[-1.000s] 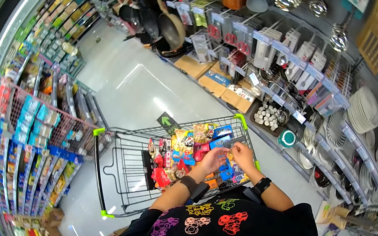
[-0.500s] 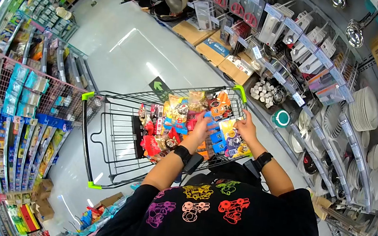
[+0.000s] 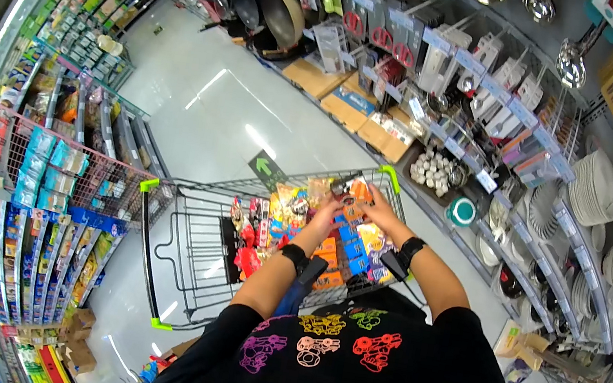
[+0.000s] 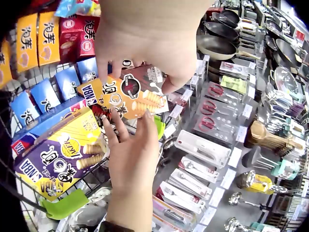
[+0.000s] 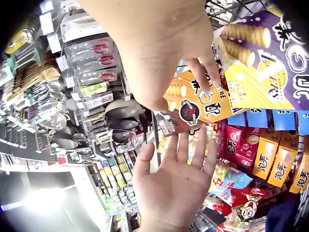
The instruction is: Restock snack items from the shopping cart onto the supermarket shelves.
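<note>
An orange-and-brown snack box (image 3: 360, 191) with rolled wafers printed on it is tilted over the far end of the shopping cart. My right hand (image 3: 381, 212) grips its side, with fingers over the printed face (image 5: 198, 104). The left hand (image 3: 327, 215) meets the opposite edge; in the right wrist view its palm (image 5: 176, 193) faces up, fingers straight and fingertips right at the box. Beside it in the cart stands a purple-and-yellow box (image 4: 60, 152) of the same style. Small blue boxes (image 3: 351, 239) line up next to the hands.
The wire shopping cart (image 3: 178, 252) also carries orange packs (image 3: 329, 262), red packs (image 5: 241, 145) and bagged snacks (image 3: 288, 209). A kitchenware shelf with scissors (image 3: 381, 36), pans (image 3: 281, 17) and plates (image 3: 592, 187) runs along the right. A pink wire basket (image 3: 100, 192) is at left.
Both hands have come together on the orange-and-brown box. Half a second ago the left hand was over the blue boxes and the right beside the purple-and-yellow box.
</note>
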A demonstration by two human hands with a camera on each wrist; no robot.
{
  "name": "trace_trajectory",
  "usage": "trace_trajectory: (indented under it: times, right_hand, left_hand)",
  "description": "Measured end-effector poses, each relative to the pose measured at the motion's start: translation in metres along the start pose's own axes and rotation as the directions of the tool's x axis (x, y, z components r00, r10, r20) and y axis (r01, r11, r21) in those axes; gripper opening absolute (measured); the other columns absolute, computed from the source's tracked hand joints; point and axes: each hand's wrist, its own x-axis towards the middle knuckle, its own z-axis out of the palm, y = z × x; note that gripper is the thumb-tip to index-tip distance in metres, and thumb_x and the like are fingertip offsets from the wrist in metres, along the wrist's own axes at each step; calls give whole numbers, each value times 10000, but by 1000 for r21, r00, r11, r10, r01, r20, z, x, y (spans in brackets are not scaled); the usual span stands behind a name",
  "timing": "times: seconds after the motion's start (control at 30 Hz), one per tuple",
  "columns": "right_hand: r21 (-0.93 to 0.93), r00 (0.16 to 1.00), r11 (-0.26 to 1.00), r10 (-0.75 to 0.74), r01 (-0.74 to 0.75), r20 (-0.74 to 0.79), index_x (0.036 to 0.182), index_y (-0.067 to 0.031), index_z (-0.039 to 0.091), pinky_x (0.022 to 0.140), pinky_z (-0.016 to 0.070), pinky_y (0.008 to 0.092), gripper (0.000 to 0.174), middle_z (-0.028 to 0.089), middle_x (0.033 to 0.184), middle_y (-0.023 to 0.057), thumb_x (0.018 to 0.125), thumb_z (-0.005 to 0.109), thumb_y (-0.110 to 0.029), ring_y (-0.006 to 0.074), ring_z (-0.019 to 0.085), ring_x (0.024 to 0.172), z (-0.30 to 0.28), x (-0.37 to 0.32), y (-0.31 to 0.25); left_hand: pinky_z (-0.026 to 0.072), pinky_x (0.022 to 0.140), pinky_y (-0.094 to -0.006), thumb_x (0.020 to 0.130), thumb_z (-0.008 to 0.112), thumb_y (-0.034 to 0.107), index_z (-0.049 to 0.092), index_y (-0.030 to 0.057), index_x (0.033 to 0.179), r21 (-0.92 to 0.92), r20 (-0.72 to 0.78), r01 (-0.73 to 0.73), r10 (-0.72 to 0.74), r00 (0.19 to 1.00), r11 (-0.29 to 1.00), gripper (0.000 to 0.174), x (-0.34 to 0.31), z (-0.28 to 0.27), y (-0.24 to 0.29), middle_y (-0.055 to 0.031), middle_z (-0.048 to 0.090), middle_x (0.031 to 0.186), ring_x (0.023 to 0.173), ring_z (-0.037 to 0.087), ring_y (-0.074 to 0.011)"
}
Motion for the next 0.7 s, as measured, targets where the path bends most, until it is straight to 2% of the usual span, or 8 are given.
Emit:
trace_trajectory:
  times: [0.07, 0.17, 0.27, 0.33, 0.4, 0.57, 0.6, 0.7]
  right_hand:
    - [130, 989, 982, 123, -134, 86, 1401, -105, 222, 562, 510, 277, 682, 469, 1236, 129, 842, 585, -249, 179, 590, 859, 2, 3, -7]
    - [203, 999, 978, 30, -39, 43, 1357, 37, 244, 960, 383, 346, 758, 446, 1267, 228, 769, 633, -242, 303, 456, 1175, 6, 3, -8]
    - [139, 997, 988, -71, 71, -9, 1382, -81, 244, 620, 517, 275, 643, 482, 1191, 117, 845, 579, -192, 180, 593, 882, 11, 5, 14]
    - [193, 996, 977, 88, -87, 3, 1381, -25, 225, 719, 517, 285, 680, 322, 1325, 151, 829, 599, -158, 220, 576, 964, 1, -14, -13]
    - [177, 992, 982, 89, -71, -93, 1361, 6, 270, 854, 460, 308, 717, 334, 1287, 187, 789, 631, -232, 259, 500, 1085, 0, -31, -33]
    - [401, 994, 916, 59, -15, -97, 1250, -18, 412, 786, 504, 291, 501, 355, 1197, 132, 791, 595, -103, 238, 518, 1033, 11, -44, -4]
    - [234, 987, 972, 19, 20, -162, 1204, -18, 448, 748, 501, 282, 437, 360, 1192, 123, 789, 577, -69, 217, 529, 1006, 15, -42, 16]
    - [258, 986, 963, -38, 79, -161, 1177, -45, 478, 744, 483, 263, 396, 356, 1175, 110, 789, 555, -40, 177, 542, 931, 6, -85, -54]
  left_hand:
    - [335, 906, -470, 800, 530, 262, 185, 237, 1406, 20, 34, 23, -24, 999, 1000, 697, 1, -3, 0, 2, 327, 1359, 1190, 357, -232]
    - [347, 895, -454, 796, 529, 258, 218, 256, 1399, 0, 0, 41, -41, 999, 999, 678, 7, -7, -6, 9, 342, 1340, 1160, 378, -230]
    - [377, 876, -432, 805, 520, 241, 191, 207, 1413, 8, -49, -1, 2, 999, 1000, 691, -5, 0, -4, -29, 356, 1329, 1155, 410, -239]
    - [358, 887, -422, 799, 549, 285, 140, 167, 1431, 21, -75, -6, 8, 997, 1000, 762, -15, 6, 0, -41, 389, 1323, 1163, 442, -249]
    - [383, 831, -415, 817, 536, 281, 162, 171, 1423, 15, -86, -58, 59, 995, 998, 721, -12, 4, -15, -42, 469, 1234, 1069, 516, -224]
    - [419, 816, -365, 795, 570, 217, 314, 64, 1352, 109, -211, -205, 224, 951, 973, 631, -22, 11, -44, -105, 553, 1143, 1034, 542, -221]
    - [420, 833, -362, 791, 576, 217, 344, 52, 1333, 212, -216, -265, 310, 926, 941, 612, -16, 5, -59, -119, 555, 1152, 1044, 541, -224]
    - [447, 833, -330, 780, 599, 231, 416, 20, 1279, 414, -194, -359, 467, 863, 836, 572, -47, 10, -48, -165, 563, 1160, 993, 587, -240]
